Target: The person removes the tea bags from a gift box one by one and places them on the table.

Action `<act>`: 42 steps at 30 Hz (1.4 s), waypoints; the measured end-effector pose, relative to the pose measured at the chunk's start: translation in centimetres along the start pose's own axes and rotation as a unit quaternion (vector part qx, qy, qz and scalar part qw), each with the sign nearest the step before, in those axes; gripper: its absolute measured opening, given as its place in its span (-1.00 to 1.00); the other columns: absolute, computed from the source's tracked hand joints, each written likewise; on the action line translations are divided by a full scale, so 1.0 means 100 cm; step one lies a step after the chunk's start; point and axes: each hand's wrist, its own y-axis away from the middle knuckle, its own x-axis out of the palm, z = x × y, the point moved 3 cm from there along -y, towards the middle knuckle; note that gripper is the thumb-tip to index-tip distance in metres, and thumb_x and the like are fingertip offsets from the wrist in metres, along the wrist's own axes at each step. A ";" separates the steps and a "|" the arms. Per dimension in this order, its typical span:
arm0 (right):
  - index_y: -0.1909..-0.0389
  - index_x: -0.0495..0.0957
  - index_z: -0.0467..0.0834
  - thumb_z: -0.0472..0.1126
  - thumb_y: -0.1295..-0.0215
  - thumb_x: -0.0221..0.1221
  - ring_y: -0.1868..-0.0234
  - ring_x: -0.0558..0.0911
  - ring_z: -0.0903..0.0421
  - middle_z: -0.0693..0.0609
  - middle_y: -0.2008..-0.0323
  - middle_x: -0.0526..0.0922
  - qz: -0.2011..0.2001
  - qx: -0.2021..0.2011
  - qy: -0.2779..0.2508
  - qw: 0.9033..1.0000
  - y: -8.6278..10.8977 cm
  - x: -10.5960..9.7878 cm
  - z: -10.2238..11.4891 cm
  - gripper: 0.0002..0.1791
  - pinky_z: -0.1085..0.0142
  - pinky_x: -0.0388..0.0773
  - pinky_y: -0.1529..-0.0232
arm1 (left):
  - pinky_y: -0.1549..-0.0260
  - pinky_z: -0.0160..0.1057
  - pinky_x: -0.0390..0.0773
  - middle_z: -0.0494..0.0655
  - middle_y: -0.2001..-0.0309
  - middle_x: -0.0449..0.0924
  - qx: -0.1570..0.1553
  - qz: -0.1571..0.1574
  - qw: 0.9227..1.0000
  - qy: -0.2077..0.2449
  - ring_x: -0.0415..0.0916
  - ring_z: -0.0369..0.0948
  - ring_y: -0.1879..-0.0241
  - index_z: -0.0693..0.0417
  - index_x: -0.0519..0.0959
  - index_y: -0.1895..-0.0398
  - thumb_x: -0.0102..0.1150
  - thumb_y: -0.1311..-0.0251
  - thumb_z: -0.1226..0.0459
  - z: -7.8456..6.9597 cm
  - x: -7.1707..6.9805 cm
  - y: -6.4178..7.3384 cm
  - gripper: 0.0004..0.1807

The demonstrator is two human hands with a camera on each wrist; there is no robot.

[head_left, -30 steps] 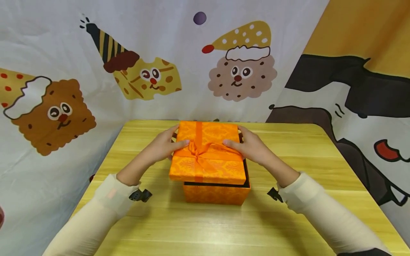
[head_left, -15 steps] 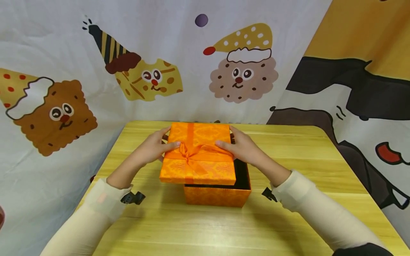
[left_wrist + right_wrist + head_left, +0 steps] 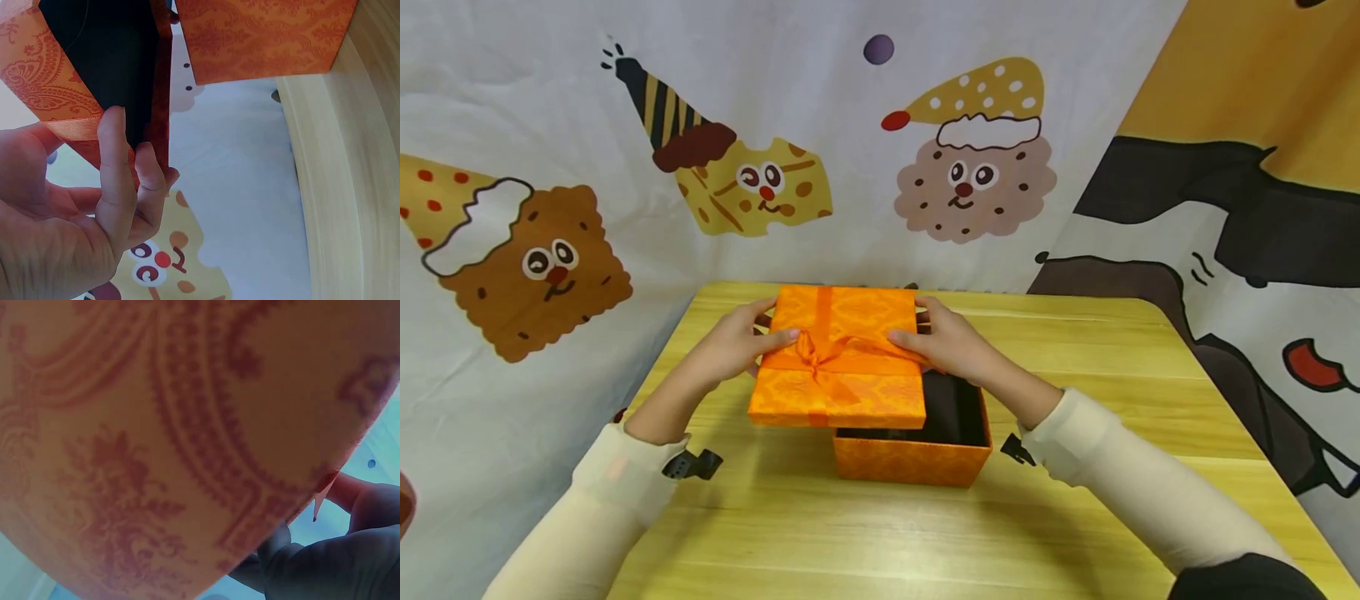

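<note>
An orange patterned box lid with a ribbon bow is raised above the orange gift box and shifted left of it. My left hand grips the lid's left edge, thumb on top. In the left wrist view its fingers curl under the rim, and the lid's dark inside shows. At the opposite edge, my right hand holds the lid with its thumb on top. The box stands upright with its black interior partly uncovered; the lid hides the rest. Box wall fills most of the right wrist view.
The box stands on a light wooden table. Behind and around it hangs a white cloth printed with cartoon biscuits and cheese. Dark camera mounts show at both cuffs.
Both hands have carried the lid leftward across the box. More of the black interior now shows on the right side, while the box itself has stayed in place.
</note>
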 end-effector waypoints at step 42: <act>-0.62 0.01 -0.16 -0.04 -0.35 0.36 -0.48 0.34 -0.11 -0.15 -0.54 0.21 0.073 -0.016 -0.060 0.995 -0.021 0.026 0.054 -0.02 0.03 0.61 -0.21 | 0.26 -0.18 0.73 0.42 -0.40 0.25 -0.023 -0.043 0.999 0.009 0.58 0.06 0.00 0.29 -0.02 -0.62 0.18 -0.43 -0.05 0.025 -0.056 0.018 -0.04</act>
